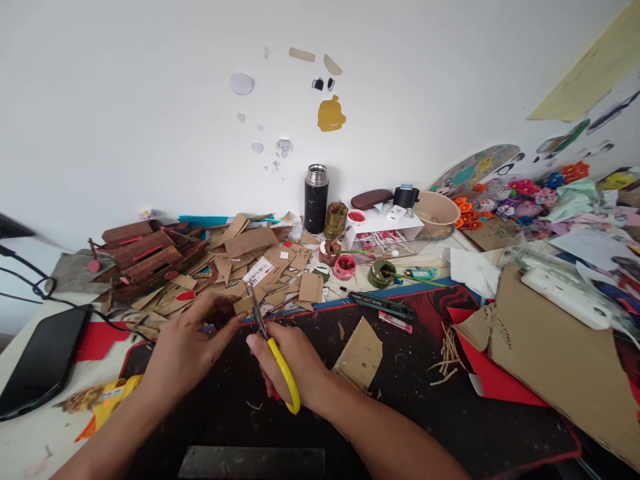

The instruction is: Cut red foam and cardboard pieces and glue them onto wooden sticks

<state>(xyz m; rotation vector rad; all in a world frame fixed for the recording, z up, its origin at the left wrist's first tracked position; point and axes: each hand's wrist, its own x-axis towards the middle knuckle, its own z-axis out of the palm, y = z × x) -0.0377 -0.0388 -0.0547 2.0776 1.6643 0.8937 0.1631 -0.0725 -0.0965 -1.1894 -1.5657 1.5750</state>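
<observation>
Between the thumb and fingers of my left hand is a small piece of brown cardboard. My right hand grips scissors with yellow handles, and the blades point up and away from me. Their metal blades meet the right edge of the cardboard; whether they cut into it I cannot tell. Under both hands lies a dark mat. A cut cardboard sheet rests on the mat beside my right wrist.
Cardboard scraps pile up behind my hands, beside a brown cardboard boat model. Open paint jars, a black flask and a utility knife stand or lie farther right. A clear ruler lies nearest me; a phone is left.
</observation>
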